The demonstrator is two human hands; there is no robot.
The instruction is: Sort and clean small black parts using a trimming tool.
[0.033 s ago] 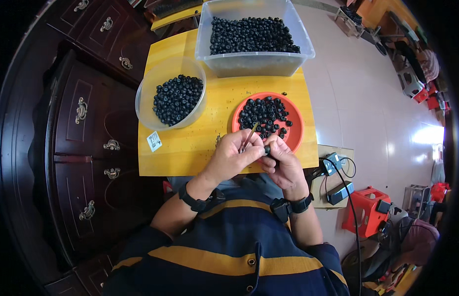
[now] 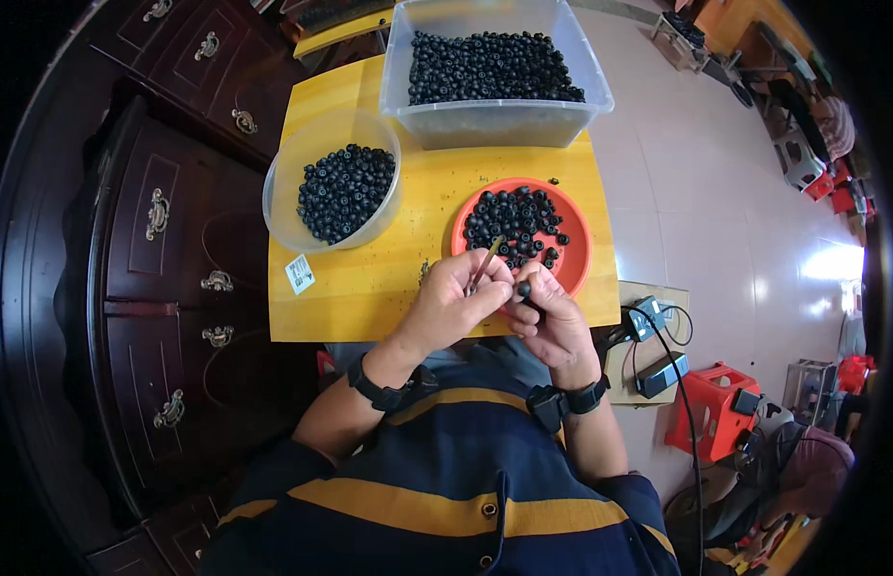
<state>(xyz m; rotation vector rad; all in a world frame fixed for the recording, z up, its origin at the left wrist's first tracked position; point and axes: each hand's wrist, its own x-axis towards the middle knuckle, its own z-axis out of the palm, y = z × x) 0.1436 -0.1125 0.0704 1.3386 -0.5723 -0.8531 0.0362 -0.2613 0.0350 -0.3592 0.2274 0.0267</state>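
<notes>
My left hand [image 2: 450,300] is closed around a thin, narrow blade-like tool [image 2: 488,259], whose brownish end points up and away. Beside it, my right hand [image 2: 559,319] pinches one small black round bead-like piece [image 2: 524,288] between thumb and fingers. The fingertips of both hands nearly meet at this piece. Both hands are over the near edge of a round orange-red dish [image 2: 583,252]. Loose black bead-like pieces [image 2: 509,216], some showing a hole, lie in the dish.
A clear round tub [image 2: 281,223] of similar pieces stands left on the yellow table [image 2: 437,182]. Behind is a large clear plastic bin [image 2: 494,127] of them. Dark wooden drawers [image 2: 154,250] flank the left; a red stool [image 2: 712,408] and cables are at right.
The black piece in my right hand has turned and shifted slightly, showing more of its rounded side. My left hand and the tool have hardly moved.
</notes>
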